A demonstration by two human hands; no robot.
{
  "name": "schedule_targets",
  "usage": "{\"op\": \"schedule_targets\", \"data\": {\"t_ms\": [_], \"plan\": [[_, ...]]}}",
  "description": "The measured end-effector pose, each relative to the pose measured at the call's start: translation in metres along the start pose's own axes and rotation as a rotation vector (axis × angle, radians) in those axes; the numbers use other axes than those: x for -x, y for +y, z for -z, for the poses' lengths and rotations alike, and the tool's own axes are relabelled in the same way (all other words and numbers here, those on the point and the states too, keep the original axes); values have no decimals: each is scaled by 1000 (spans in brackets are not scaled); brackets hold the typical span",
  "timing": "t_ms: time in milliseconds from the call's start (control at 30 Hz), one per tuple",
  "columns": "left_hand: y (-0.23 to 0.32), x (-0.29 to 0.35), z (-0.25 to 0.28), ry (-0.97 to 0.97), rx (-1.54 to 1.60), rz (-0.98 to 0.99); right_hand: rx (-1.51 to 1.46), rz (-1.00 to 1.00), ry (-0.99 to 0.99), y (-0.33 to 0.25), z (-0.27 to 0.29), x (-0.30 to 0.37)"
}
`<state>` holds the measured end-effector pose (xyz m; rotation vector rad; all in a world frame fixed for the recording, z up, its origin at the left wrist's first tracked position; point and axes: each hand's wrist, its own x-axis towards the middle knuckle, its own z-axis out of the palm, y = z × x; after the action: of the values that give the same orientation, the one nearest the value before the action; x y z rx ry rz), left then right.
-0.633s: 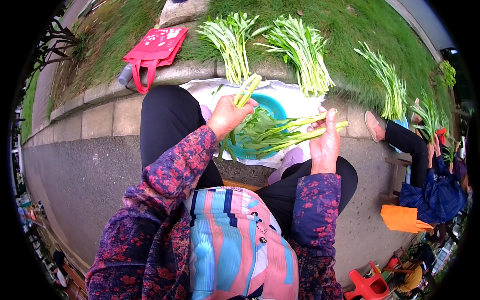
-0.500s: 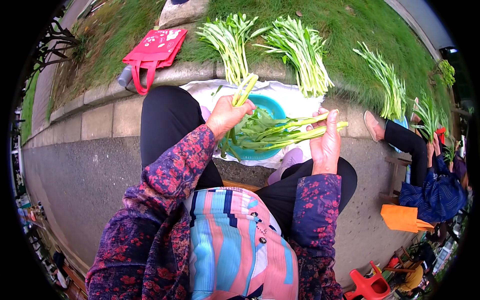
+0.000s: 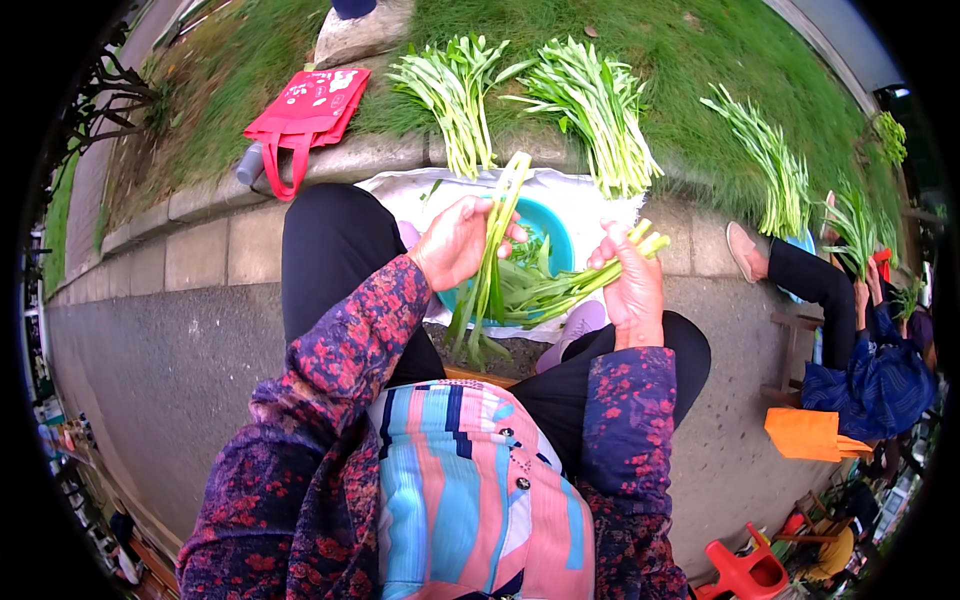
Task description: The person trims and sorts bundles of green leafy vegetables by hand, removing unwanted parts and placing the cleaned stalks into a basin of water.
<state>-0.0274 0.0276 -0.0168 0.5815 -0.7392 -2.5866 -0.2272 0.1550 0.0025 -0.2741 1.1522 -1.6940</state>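
Observation:
My left hand (image 3: 452, 243) is closed round a few long-stemmed leafy greens (image 3: 500, 215), their pale stems pointing up and their leaves drooping toward my knees. A second bundle of leafy greens (image 3: 570, 290) is gripped by the stems in my right hand (image 3: 633, 298), its leaves reaching left to meet the first lot. Both hands are above a teal basin (image 3: 558, 225), which has green pieces lying in it. The bundles hide part of the basin. Under it a white sheet (image 3: 385, 185) is spread on the ground between my legs.
Two big piles of greens, one (image 3: 450, 95) left and one (image 3: 595, 110) right, lie beyond the basin on the kerb and grass. A red bag (image 3: 310, 110) and a grey bottle (image 3: 250, 165) are at the left. Another person (image 3: 860, 370) sits at the right, holding greens.
Greens in my left hand now stand more upright with leaves hanging lower. My right hand has come left and lower, its bundle tilted, stems up. More of the basin's contents shows.

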Motion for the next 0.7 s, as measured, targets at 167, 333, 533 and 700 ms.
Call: {"op": "schedule_targets", "data": {"t_ms": [167,333,533,700], "plan": [[-15,-6,-15,14,-197,63,204,-38,0,9,-16,2],[-30,-7,-29,47,-315,59,128,-28,-11,19,-26,3],[-23,-3,-28,136,-228,173,124,-45,14,13,-25,2],[-12,-2,-22,208,-209,141,100,-51,-45,12,-15,0]]}}
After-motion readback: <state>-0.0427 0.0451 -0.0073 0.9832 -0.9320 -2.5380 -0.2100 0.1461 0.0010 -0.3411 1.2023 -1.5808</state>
